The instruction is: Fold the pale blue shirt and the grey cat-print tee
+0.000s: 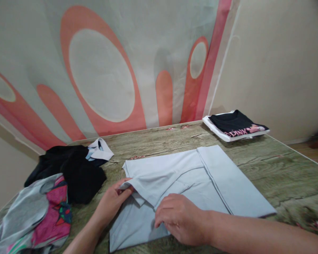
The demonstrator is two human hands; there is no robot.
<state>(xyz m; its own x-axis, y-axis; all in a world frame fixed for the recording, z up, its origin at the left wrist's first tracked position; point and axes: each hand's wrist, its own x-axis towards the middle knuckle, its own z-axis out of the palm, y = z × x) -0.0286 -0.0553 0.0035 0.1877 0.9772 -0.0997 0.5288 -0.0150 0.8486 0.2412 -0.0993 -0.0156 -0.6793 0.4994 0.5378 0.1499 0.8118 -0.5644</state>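
Plain pale blue-grey garment [185, 178], partly folded, creased, on wood-grain tabletop [286, 173]; left edge lifted, overlapping layers showing.

Left hand [113, 198] and right hand [181, 219] are bare; left forearm [91, 227] and right forearm [249, 227], also bare, taper toward the wrists.

On the table [288, 173], a main garment [235, 183] is laid in the middle, its left edge held in the left hand [115, 195] and its near part overlain by the right hand [178, 218]. To its left, a front garment [23, 211] is placed before a rear garment [76, 173]. At the far right, a folded shirt [230, 121] is laid on a folded lower piece [214, 130], and the table is backed by a wall [148, 70].
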